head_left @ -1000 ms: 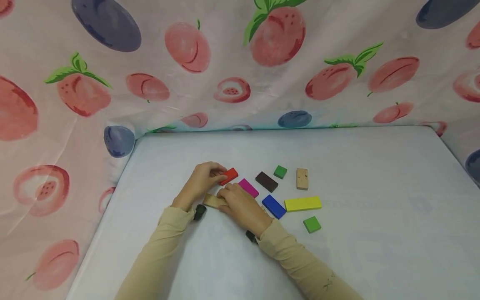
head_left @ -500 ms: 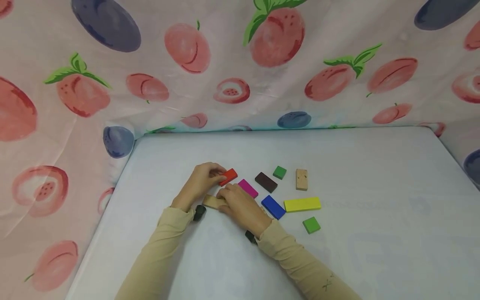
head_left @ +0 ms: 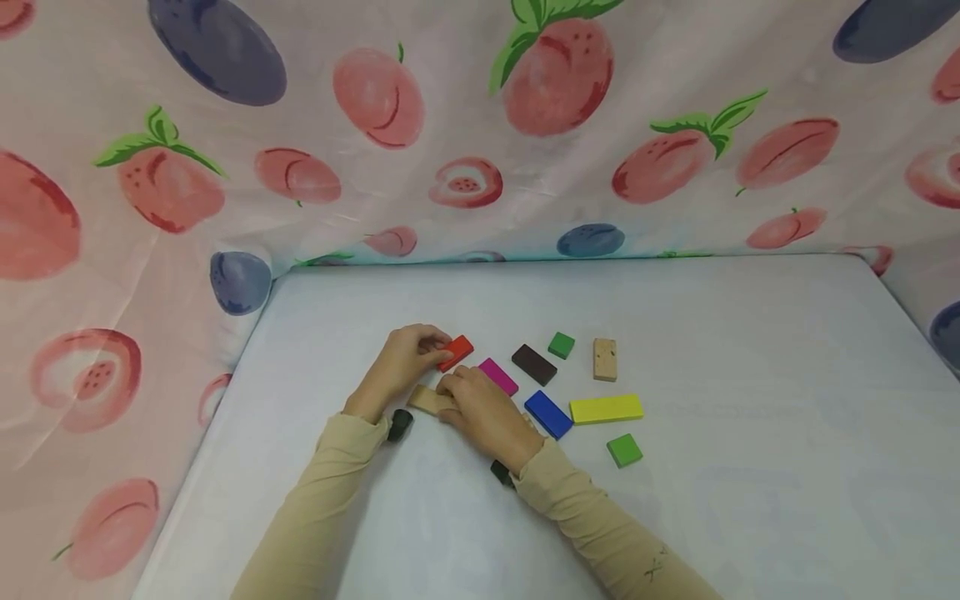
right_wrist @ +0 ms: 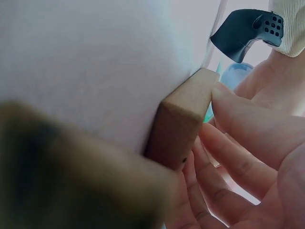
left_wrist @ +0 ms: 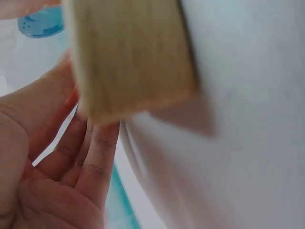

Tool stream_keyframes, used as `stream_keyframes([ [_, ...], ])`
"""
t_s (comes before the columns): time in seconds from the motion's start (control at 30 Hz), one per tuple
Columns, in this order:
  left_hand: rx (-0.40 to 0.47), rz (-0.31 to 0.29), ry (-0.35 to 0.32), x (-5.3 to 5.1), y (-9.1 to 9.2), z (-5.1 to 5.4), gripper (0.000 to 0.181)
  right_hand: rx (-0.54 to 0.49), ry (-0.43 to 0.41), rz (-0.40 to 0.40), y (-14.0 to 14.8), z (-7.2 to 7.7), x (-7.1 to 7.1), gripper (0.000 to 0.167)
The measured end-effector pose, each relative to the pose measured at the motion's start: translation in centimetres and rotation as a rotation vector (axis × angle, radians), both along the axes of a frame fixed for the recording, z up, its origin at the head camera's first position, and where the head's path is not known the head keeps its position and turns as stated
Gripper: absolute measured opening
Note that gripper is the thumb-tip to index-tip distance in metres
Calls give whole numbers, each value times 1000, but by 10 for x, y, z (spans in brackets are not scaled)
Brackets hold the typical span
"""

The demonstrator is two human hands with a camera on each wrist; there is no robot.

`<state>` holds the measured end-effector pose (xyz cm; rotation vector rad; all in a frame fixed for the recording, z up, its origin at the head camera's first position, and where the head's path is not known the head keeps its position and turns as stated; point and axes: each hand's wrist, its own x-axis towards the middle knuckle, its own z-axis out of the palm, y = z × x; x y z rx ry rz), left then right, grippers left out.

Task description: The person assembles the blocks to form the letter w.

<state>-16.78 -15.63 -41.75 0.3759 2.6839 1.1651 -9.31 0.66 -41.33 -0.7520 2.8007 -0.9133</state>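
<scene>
Thumb and fingers of the left hand pinch the near end of a red block. The right hand, just right of it, grips a pale wooden block lying on the table. In the right wrist view, the thumb and fingers hold that wooden block at its end. The left wrist view has the wooden block large in front of the left hand, mostly covering the red one. A magenta block lies just beyond the right hand.
Right of the hands lie a dark brown block, a blue block, a yellow block, two green blocks and an upright-lying wooden block. Another wooden block is close to the right wrist camera. Fruit-patterned cloth stands behind the table.
</scene>
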Motion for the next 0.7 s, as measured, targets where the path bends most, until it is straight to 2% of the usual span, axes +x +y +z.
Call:
stream_keyframes([
  [0.3, -2, 14, -2, 0, -1, 0, 28, -13, -50, -45, -1, 1, -1, 23],
  [0.7, -21, 45, 16, -1, -2, 2, 31, -24, -71, -68, -2, 0, -3, 26],
])
